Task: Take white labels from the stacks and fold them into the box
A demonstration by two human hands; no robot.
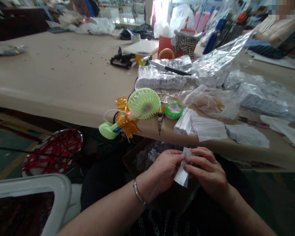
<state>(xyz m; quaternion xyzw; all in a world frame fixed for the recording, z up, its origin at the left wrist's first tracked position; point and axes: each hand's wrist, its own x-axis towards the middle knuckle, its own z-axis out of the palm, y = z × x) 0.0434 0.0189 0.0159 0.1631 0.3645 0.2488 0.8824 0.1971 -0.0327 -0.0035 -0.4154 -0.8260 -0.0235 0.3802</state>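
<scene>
forearms at the front, printed label between two hands

both forearms (105,209) reach up from the bottom edge, a metal bracelet (139,192) on the left wrist. the printed label (182,176) is at the fingertips, over an open cardboard box (128,160) below the table edge. the left hand (163,168) pinches the label's upper left side between thumb and fingers. the right hand (208,172) grasps it from the other side, curled fingertips on its right edge; its thumb is hidden. the label's lower end juts past the fingertips, slanting down and to the left.

on the paper-covered table (64,75), fanned stacks of labels (208,127) lie near the edge, just beyond the right hand. a soldering iron (159,122) points its tip towards the edge, between a light-green fan (140,103) and a round green tub (173,109). pink-handled snips (258,123) lie farther right.
</scene>
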